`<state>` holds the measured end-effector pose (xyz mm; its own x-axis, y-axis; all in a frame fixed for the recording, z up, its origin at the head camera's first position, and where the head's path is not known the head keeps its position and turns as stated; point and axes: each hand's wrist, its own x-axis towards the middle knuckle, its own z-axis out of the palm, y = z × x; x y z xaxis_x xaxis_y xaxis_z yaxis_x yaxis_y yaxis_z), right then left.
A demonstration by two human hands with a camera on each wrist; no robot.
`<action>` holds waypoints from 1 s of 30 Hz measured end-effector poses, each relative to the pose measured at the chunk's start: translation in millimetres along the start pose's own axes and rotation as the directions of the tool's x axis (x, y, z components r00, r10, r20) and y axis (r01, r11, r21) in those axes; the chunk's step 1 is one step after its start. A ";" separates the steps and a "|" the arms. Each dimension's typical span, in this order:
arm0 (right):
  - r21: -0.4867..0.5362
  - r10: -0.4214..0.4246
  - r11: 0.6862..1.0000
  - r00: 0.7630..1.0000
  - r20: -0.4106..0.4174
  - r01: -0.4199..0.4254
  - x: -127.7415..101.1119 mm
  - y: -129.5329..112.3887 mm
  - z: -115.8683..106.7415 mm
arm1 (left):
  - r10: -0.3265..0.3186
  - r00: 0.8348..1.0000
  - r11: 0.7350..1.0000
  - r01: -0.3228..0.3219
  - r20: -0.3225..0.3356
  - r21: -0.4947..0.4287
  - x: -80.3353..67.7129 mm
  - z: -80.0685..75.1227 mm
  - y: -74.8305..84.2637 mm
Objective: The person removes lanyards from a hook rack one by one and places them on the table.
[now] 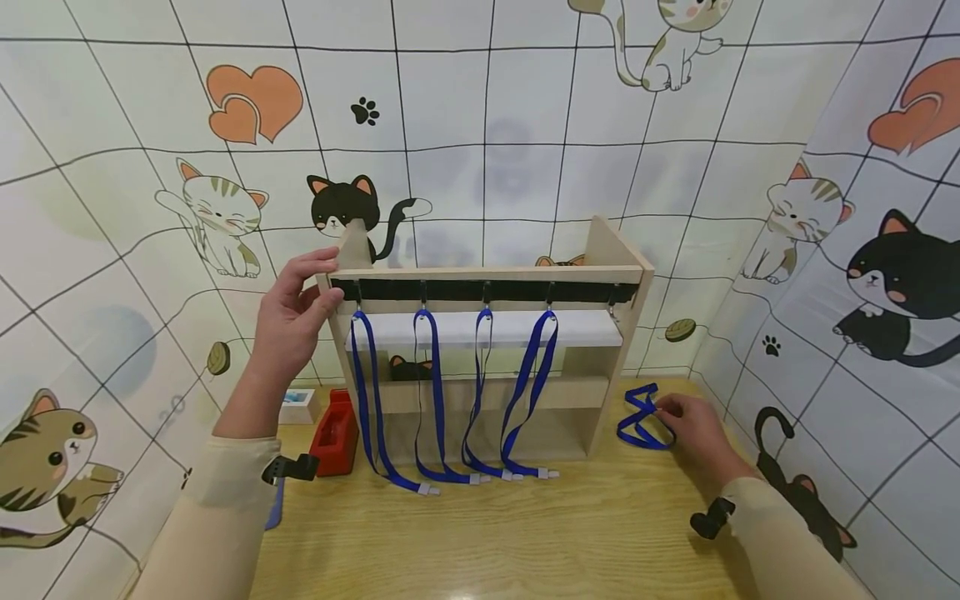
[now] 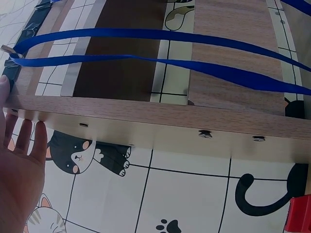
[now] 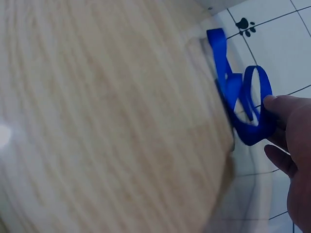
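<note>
A light wooden shelf rack stands on the table, with a black strip of hooks along its upper front. Several blue lanyards hang from those hooks, their pale clips lying on the tabletop. My left hand grips the rack's upper left corner, thumb at the front by the strip. To the right of the rack, my right hand pinches a loose, folded blue lanyard between thumb and fingers. The rightmost hook carries no lanyard.
A red tape dispenser and a small white box stand left of the rack. Part of a blue object shows beside the left sleeve. Cat-printed cloth walls enclose the wooden table behind and at both sides.
</note>
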<state>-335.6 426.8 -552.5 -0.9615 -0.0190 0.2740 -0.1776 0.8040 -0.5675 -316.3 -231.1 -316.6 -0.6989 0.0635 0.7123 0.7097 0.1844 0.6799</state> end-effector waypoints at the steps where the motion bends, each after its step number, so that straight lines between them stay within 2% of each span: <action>1: -0.002 0.007 1.000 1.000 0.001 -0.007 -1.1 2.1 1.4 | 0.001 1.000 1.000 -0.001 -0.002 0.000 0.0 0.0 0.1; 9: -0.035 0.030 0.999 1.000 0.007 -0.029 -7.7 6.4 6.0 | 0.012 1.000 1.000 -0.012 -0.008 -0.016 0.9 -0.7 -0.1; 19: -0.023 0.086 0.996 0.995 -0.047 -0.087 -10.3 5.5 7.6 | 0.012 1.000 1.000 -0.012 -0.010 -0.020 0.5 0.8 0.3; 24: 0.022 0.101 0.995 0.989 -0.108 -0.099 -13.2 -5.7 6.6 | 0.012 1.000 1.000 -0.012 -0.009 -0.027 0.0 1.1 -0.2; 30: 0.087 0.069 0.995 0.966 -0.250 -0.048 -22.4 -41.0 2.1 | 0.019 1.000 0.999 -0.019 -0.006 -0.028 0.0 1.5 -1.5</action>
<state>-307.3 393.1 -537.0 -0.8887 0.1852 0.4194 -0.1483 0.7494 -0.6453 -317.4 -229.9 -317.9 -0.6851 0.0610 0.7259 0.7249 0.1553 0.6711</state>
